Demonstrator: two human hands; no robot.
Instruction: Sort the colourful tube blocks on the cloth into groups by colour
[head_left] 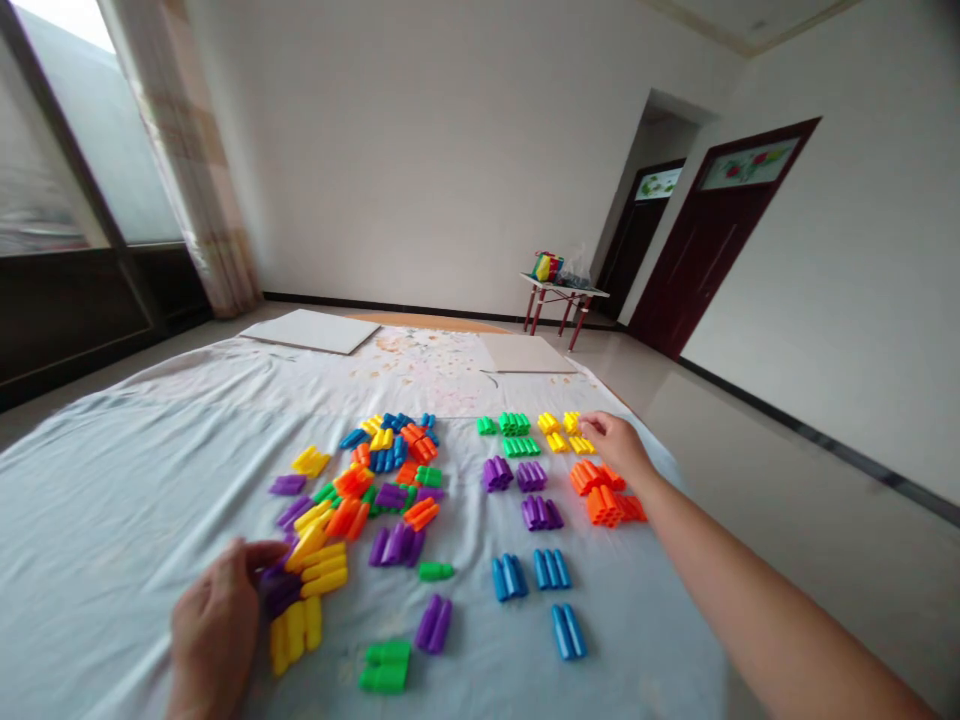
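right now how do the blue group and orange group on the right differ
The blue group lies in three separate clumps; the orange group is bunched together. The blue group is nearer the camera; the orange group is farther off. Both lie on the cloth.

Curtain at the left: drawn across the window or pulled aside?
Pulled aside: the curtain hangs in folds, leaving window glass uncovered.
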